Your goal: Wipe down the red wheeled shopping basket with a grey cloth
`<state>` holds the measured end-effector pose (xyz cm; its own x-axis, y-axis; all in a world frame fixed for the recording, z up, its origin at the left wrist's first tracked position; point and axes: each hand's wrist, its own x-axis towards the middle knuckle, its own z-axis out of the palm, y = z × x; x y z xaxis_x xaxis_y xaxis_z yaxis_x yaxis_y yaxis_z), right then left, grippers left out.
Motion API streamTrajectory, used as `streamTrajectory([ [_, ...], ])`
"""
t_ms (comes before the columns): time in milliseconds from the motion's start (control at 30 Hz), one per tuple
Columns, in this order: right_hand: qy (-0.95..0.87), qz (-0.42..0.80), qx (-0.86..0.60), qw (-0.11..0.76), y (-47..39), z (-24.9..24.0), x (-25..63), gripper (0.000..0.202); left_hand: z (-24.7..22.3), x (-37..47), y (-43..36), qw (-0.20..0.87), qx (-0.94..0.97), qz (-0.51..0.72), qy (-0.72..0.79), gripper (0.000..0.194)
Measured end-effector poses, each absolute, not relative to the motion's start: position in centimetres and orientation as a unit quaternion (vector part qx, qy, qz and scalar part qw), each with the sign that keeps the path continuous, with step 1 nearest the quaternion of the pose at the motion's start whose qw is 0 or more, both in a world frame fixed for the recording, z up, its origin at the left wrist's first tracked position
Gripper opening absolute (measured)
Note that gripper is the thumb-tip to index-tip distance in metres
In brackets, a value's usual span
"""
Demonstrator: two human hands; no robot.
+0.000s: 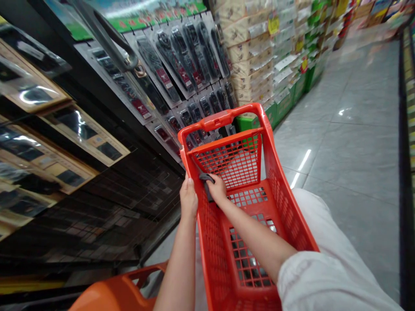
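A red plastic shopping cart [285, 203] stands in front of me, its basket walls and floor made of open grid. My left hand [188, 196] grips the cart's left rim from outside, fingers closed over the edge. Inside the basket, my right hand [216, 188] is closed on a dark grey cloth [207, 190], which lies against the inner face of the left wall near the far corner. Part of the cloth is hidden under the fingers. Beyond both hands, the cart's red handle [223, 119] arches across the far end.
Packaged belts [181, 56] hang on a rack past the cart. Boxed goods [78, 125] fill the shelves at left. Stacked cartons [251, 56] line the aisle's far side. An orange plastic object [113, 291] sits at lower left. Grey tiled floor [353, 142] stretches to the right.
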<state>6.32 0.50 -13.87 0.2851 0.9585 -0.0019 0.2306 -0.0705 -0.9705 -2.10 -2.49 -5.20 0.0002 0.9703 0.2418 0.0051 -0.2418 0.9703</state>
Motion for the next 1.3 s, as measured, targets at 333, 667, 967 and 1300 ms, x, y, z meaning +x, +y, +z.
streamTrajectory([
  [333, -0.399, 0.426, -0.661, 0.470, 0.0, -14.9, 5.6, 0.032, -5.0, -1.7, -2.3, 0.430, 0.570, 0.555, 0.426, 0.055],
  [667, -0.464, 0.361, -0.664, 0.463, -2.6, -15.8, 5.1, 0.032, -5.7, -2.1, -1.9, 0.437, 0.554, 0.570, 0.421, 0.066],
  [967, -0.484, 0.309, -0.576, 0.581, 0.8, -9.5, 5.3, 0.032, -6.9, -2.6, -0.3, 0.403, 0.534, 0.585, 0.459, 0.067],
  [1300, -0.530, 0.359, -0.636, 0.431, -3.2, -7.7, 6.2, 0.024, -6.5, -3.1, 0.5, 0.402, 0.546, 0.584, 0.446, 0.062],
])
